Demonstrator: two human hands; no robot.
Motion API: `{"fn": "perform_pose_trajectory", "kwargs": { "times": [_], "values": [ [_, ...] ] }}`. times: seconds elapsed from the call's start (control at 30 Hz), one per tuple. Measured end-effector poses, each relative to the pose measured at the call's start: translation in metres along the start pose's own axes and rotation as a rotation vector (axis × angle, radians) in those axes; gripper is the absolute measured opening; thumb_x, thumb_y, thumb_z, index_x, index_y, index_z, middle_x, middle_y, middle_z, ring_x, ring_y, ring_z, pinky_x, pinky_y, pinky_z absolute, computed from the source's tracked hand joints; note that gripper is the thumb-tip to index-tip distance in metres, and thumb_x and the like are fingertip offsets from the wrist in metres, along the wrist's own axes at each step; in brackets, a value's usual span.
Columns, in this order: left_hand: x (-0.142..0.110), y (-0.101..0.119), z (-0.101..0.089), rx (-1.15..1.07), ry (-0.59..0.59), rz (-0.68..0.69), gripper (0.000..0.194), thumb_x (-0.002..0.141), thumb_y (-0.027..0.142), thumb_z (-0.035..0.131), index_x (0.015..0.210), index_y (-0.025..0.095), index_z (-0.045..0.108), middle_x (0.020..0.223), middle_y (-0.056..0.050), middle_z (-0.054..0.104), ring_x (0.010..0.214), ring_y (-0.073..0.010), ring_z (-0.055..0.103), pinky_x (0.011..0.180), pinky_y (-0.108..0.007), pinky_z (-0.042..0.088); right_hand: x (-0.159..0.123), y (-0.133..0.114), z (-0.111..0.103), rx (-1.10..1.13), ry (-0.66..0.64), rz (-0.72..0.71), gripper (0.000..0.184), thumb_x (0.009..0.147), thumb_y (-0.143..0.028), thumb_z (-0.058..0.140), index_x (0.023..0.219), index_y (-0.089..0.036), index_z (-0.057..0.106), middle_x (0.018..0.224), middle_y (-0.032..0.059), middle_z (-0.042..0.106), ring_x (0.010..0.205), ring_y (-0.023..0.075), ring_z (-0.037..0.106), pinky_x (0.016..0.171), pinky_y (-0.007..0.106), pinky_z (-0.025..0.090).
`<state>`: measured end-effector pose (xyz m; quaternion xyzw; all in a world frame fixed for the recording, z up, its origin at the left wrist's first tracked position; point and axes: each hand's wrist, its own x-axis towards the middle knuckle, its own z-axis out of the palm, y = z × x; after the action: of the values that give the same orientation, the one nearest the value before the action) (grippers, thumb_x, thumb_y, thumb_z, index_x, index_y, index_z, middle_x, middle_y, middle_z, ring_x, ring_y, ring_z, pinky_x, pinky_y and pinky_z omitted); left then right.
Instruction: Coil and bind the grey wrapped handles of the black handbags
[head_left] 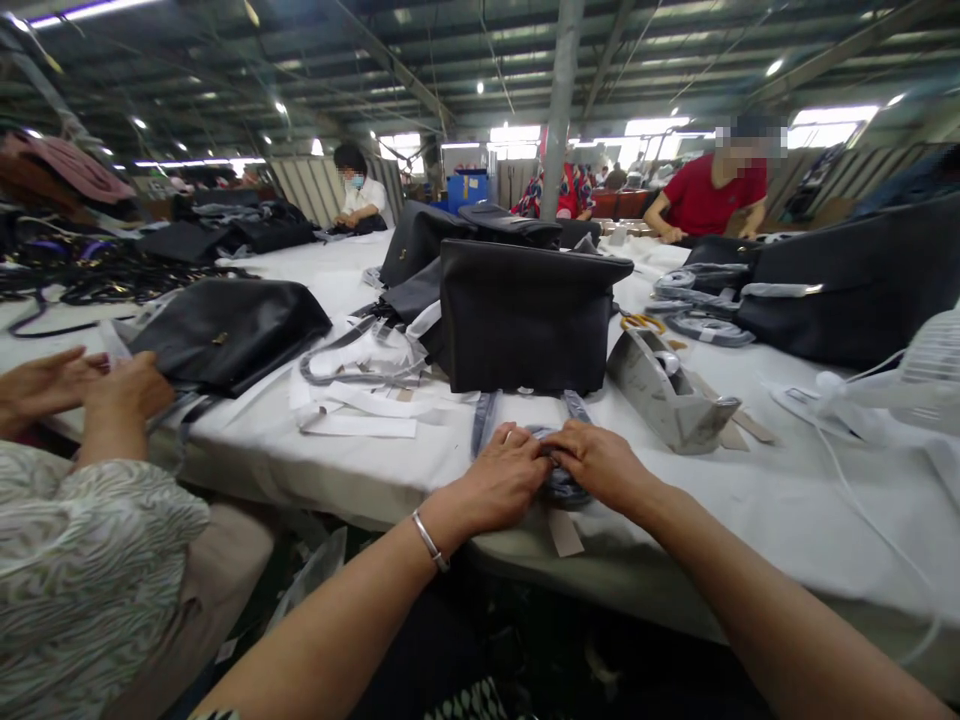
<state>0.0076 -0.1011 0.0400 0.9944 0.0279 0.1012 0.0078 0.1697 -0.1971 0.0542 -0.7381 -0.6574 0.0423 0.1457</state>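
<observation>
At the table's front edge my left hand (510, 475) and my right hand (600, 460) meet over a coiled bag strap (568, 487) in clear plastic wrap. Both hands are closed on it, fingertips nearly touching. Two wrapped lengths of the strap run back from my hands toward a black bag (525, 320), which stands upright just behind them. A strip of brown paper (564, 533) hangs over the edge below the coil. My fingers partly hide the coil.
A tape dispenser (671, 395) stands right of my hands, with yellow-handled scissors (643, 322) behind it. White paper strips (367, 415) lie to the left. A co-worker's hands (124, 385) work beside another black bag (232, 335). A white fan (934, 370) is at right.
</observation>
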Motion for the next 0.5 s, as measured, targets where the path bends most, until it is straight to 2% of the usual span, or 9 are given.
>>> {"fn": "perform_pose_trajectory", "kwargs": {
  "times": [0.1, 0.2, 0.3, 0.4, 0.5],
  "values": [
    [-0.001, 0.001, 0.004, -0.024, 0.009, -0.006, 0.031, 0.085, 0.015, 0.046, 0.115, 0.017, 0.055, 0.109, -0.010, 0.056, 0.111, -0.0279, 0.045, 0.108, -0.047, 0.027, 0.011, 0.001, -0.001, -0.118, -0.118, -0.021, 0.022, 0.085, -0.017, 0.053, 0.089, -0.026, 0.073, 0.088, 0.0034, 0.067, 0.077, 0.0162, 0.062, 0.065, 0.024, 0.042],
    [-0.003, -0.001, 0.007, -0.148, 0.059, -0.043, 0.038, 0.082, 0.014, 0.050, 0.120, 0.014, 0.048, 0.113, -0.012, 0.054, 0.115, -0.0282, 0.044, 0.106, -0.045, 0.031, 0.009, 0.007, 0.000, -0.092, -0.106, -0.051, 0.019, 0.085, -0.016, 0.054, 0.082, -0.022, 0.072, 0.084, 0.0034, 0.066, 0.075, 0.0150, 0.061, 0.065, 0.023, 0.041],
    [-0.003, -0.004, 0.007, -0.341, 0.114, -0.092, 0.042, 0.077, 0.013, 0.056, 0.117, 0.016, 0.044, 0.116, -0.011, 0.053, 0.113, -0.0257, 0.046, 0.102, -0.041, 0.037, 0.000, 0.014, 0.011, 0.050, 0.007, -0.102, 0.022, 0.087, -0.016, 0.050, 0.088, -0.021, 0.071, 0.084, 0.0032, 0.064, 0.078, 0.0147, 0.061, 0.072, 0.024, 0.044],
    [-0.002, -0.006, 0.005, -0.464, 0.101, -0.128, 0.043, 0.074, 0.013, 0.060, 0.114, 0.017, 0.043, 0.113, -0.009, 0.054, 0.109, -0.0246, 0.047, 0.098, -0.040, 0.041, -0.009, 0.019, 0.023, 0.176, 0.158, -0.126, 0.025, 0.088, -0.017, 0.048, 0.093, -0.021, 0.072, 0.083, 0.0038, 0.064, 0.079, 0.0149, 0.061, 0.073, 0.025, 0.046],
    [0.001, -0.008, 0.005, -0.534, 0.093, -0.157, 0.058, 0.072, 0.013, 0.064, 0.124, 0.016, 0.039, 0.120, -0.011, 0.052, 0.114, -0.0254, 0.045, 0.100, -0.041, 0.041, -0.014, 0.019, 0.031, 0.244, 0.279, -0.122, 0.023, 0.088, -0.019, 0.050, 0.090, -0.019, 0.072, 0.081, 0.0049, 0.065, 0.078, 0.0157, 0.062, 0.073, 0.027, 0.048]
  ]
}}
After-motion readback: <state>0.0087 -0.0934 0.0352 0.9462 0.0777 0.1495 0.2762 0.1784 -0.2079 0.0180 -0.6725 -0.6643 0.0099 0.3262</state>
